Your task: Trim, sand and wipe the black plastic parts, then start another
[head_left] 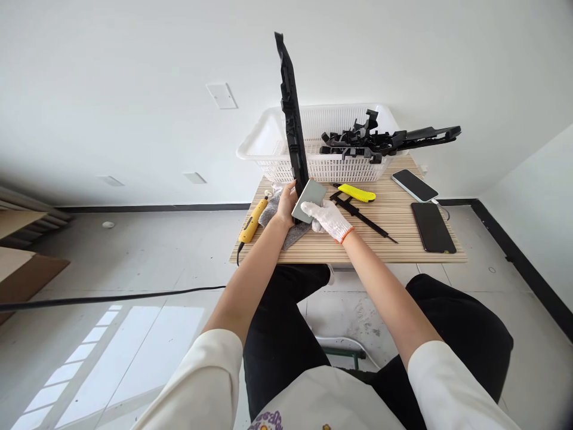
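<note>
My bare left hand [287, 204] is closed around the lower end of a long black plastic trim piece [293, 119], which rises steeply above the table. In a white glove with an orange cuff, my right hand [329, 218] grips a flat grey-green rectangular pad [313, 196]. The pad is against or just in front of the trim's lower end; whether they touch I cannot tell. Under my hands lies a grey cloth [293, 237]. A yellow corded hand tool [253, 220] is left of my left hand. Right of the glove lie black calipers [360, 216] and a yellow utility knife [357, 193].
A white plastic basket [268, 156] stands at the back of the striped wooden table [322, 255], against the wall. Black plastic parts [358, 140] fill its right side, one jutting past the rim. Two phones, one pale-edged [415, 185] and one black [433, 227], lie at right.
</note>
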`<action>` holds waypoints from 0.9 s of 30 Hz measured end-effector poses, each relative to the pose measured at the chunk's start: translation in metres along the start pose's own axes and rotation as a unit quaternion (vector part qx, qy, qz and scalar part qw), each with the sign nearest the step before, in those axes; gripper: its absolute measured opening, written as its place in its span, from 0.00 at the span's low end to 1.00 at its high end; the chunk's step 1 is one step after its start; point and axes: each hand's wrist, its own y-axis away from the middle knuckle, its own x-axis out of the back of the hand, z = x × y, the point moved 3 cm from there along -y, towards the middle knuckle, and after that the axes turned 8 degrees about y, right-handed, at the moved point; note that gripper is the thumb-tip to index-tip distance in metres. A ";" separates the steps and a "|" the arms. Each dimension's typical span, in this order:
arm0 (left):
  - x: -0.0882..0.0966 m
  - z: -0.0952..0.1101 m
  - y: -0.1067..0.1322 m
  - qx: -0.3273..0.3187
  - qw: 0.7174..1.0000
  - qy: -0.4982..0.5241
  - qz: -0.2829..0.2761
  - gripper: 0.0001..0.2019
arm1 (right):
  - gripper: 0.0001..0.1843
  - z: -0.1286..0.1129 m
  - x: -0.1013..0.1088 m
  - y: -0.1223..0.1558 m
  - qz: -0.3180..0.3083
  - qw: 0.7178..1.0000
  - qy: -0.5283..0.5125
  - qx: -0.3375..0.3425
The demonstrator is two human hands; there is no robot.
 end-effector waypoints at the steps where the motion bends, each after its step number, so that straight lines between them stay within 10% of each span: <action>1: 0.001 0.000 0.000 -0.004 1.000 -0.002 0.001 0.29 | 0.27 0.000 0.000 0.001 -0.013 1.000 0.022 -0.008; 27: 0.004 0.000 -0.005 -0.039 0.999 0.021 -0.012 0.26 | 0.24 0.011 0.006 -0.014 0.019 0.997 0.018 0.070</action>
